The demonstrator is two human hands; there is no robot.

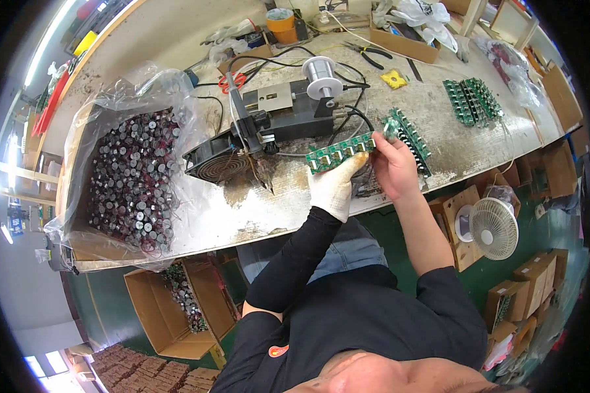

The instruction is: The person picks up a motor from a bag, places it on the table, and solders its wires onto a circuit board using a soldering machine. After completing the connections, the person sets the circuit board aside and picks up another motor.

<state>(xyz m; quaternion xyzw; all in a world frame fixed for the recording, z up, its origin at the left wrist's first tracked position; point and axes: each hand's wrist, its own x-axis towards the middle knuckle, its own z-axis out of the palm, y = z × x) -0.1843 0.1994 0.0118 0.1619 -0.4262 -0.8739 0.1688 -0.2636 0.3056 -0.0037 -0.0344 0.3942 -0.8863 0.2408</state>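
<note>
Green circuit-board strip (339, 154) is held over the workbench (249, 219), near its front edge; it is grasped by the gloved left hand (334, 188), its right end pinched by the right hand's (397, 169) fingers.

Green circuit-board strip (339, 154), slightly aslant

bright; tube light (50, 43) glares upper left — edges bowed

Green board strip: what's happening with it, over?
Left hand, gloved: gripping green board strip. Right hand, bare: at strip's right end. More boards close by.
</note>
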